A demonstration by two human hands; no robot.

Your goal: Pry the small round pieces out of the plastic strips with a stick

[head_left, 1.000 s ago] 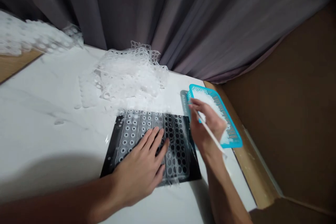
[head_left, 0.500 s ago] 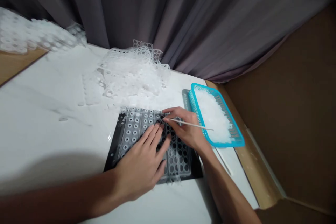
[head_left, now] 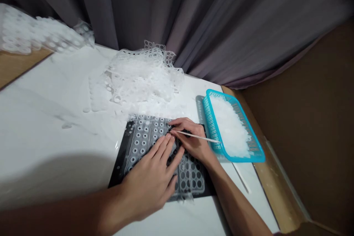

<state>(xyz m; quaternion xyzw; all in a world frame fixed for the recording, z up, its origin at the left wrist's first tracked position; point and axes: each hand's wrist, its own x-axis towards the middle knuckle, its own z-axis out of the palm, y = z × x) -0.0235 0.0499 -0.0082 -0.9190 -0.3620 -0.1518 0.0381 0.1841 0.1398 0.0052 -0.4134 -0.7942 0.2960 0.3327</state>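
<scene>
My left hand (head_left: 152, 173) lies flat with its fingers spread on a clear plastic sheet with rows of round holes (head_left: 139, 142), which rests on a black board (head_left: 118, 173). Between the thumb and fingers of my right hand (head_left: 193, 140) is a thin white stick (head_left: 197, 136). Its near end is at the sheet, just beyond my left fingertips, and its other end points right toward the basket. Rings fill the holes on the sheet's left side, while those at the lower right look dark. My fingers hide the stick's tip.
A blue basket (head_left: 224, 147) of small white pieces (head_left: 231, 127) stands right of the board. Behind the board lies a heap of perforated white sheets (head_left: 146, 77); more sheets (head_left: 41, 33) lie at the far left. Another white strip (head_left: 242, 179) is below the basket. A grey curtain (head_left: 143, 7) hangs behind.
The view has shifted slightly, so the basket appears farther right and lower. My right hand with the stick has moved a little closer to my left fingertips. My left hand stays on the sheet.
</scene>
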